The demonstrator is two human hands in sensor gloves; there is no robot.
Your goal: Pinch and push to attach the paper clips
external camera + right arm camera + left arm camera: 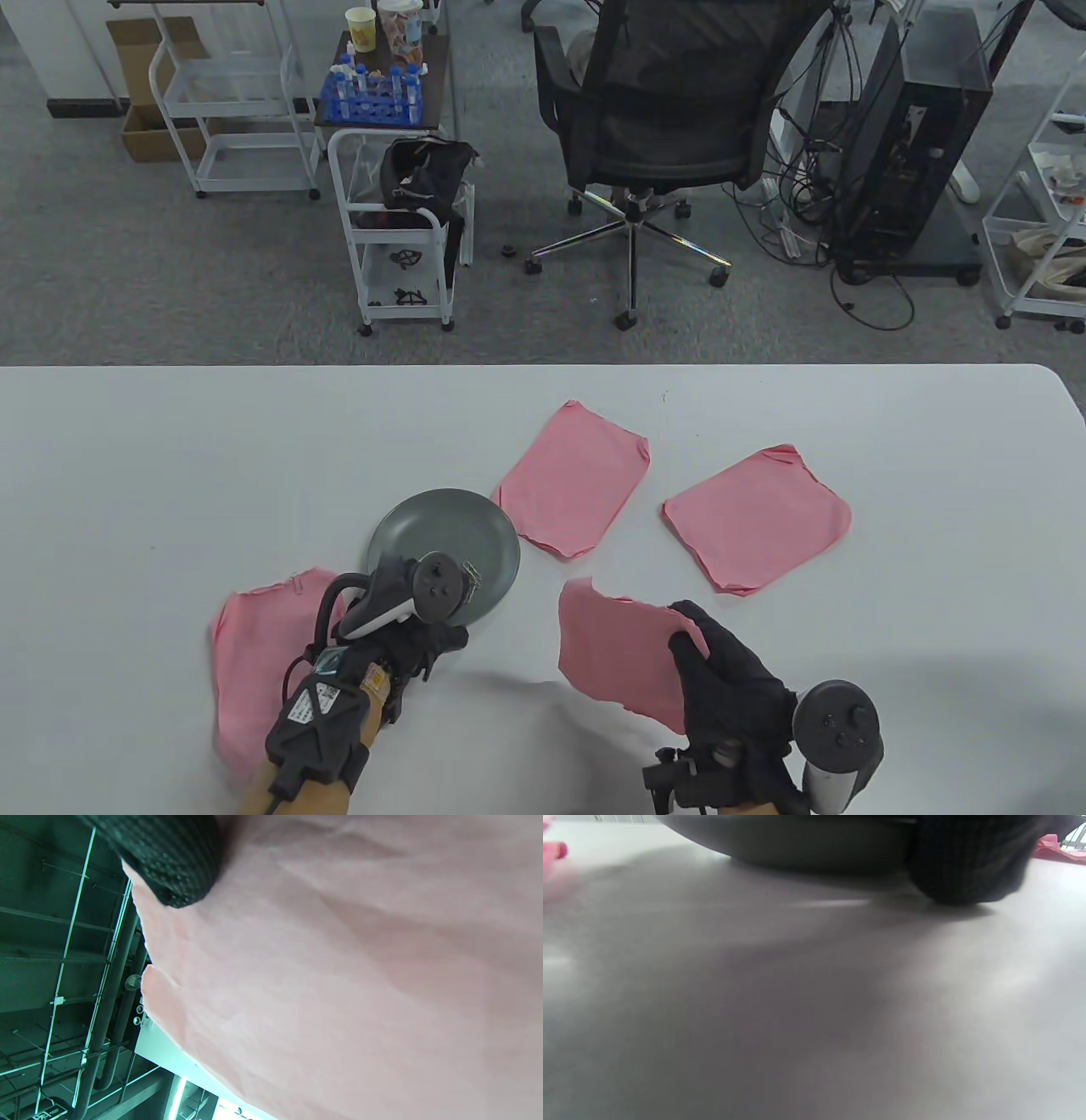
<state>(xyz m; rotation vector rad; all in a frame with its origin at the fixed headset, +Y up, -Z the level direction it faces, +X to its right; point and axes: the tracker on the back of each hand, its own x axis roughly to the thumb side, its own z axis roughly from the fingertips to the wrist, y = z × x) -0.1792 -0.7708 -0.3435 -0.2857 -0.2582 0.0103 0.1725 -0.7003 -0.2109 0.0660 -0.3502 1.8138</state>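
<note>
The right hand [734,696] holds a pink paper stack [624,658] lifted off the counter [170,441], its fingers [169,861] closed on the near edge. The left hand [399,632] reaches to the grey dish [445,543], where clips [472,579] seem to lie; whether its fingers hold one, I cannot tell. It is better to pinch only one clip and keep the stack's edge even before pushing. One clipped stack [254,645] lies at the left, beside the left hand.

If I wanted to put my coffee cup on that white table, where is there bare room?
The far left, beyond the gray plate and the pink sheet under the left hand, is bare. So is the right side, past the rightmost pink sheet. The middle is crowded: another flat sheet, plus the one the right hand holds.
</note>
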